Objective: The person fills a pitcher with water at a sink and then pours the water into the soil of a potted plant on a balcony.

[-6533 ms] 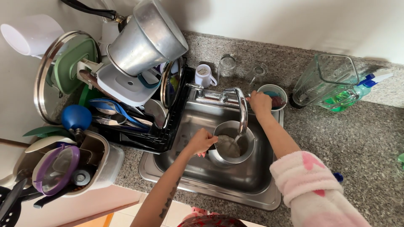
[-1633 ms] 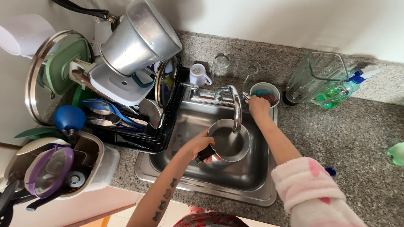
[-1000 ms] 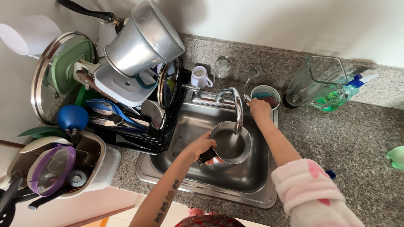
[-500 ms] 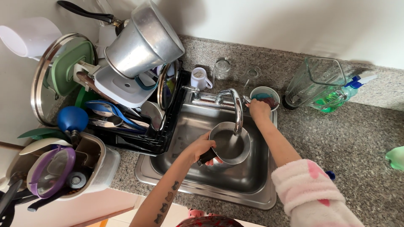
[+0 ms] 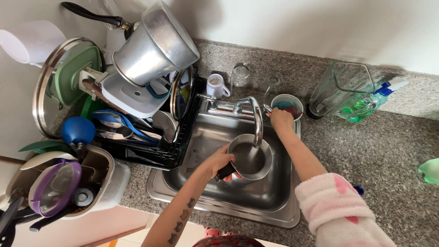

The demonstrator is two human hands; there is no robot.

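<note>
Steel is filling the left hand's grip: its fingers are wrapping tight around the dark handle of a small metal pot, holding it inside the sink under the curved faucet. The right hand is closing on the tap handle beside a small bowl on the granite table. A loaded dish rack is sitting just left of the sink.

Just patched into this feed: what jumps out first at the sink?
The left hand holds a small steel pot by its dark handle under the curved faucet, over the steel sink. The right hand reaches to the faucet's far side, beside a small bowl. On the left, a crowded dish rack is topped by a big upturned metal pot.
</note>
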